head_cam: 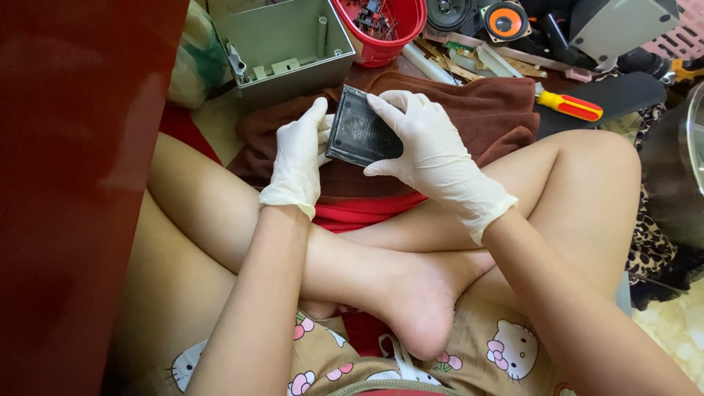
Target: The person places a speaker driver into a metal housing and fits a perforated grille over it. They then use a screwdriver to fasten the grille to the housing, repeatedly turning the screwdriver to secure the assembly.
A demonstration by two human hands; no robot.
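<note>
From the head camera I see 2 gloved hands holding a dark rectangular speaker grille [361,135] above a brown towel [469,110] spread across the sitter's crossed legs. The grille is a flat black panel with a fine perforated mesh face and a raised frame, dusty in patches, tilted so its upper left corner points toward the grey plastic housing [282,44]. My left hand [297,161], in a white latex glove, grips the grille's left edge, thumb up along the frame and fingers curled behind it. My right hand [429,154], gloved the same, clasps the right side, the fingers laid over the top corner and the thumb pressed under the lower edge. Both hands are closed on the panel; neither is slack.

Beyond the towel, the empty grey housing lies open side up, just beside a red basket [385,29] filled with small dark parts. A screwdriver [568,105] with a yellow and red handle rests on a black slab to the right, and an orange-coned loudspeaker driver [506,20] sits near the top edge.
</note>
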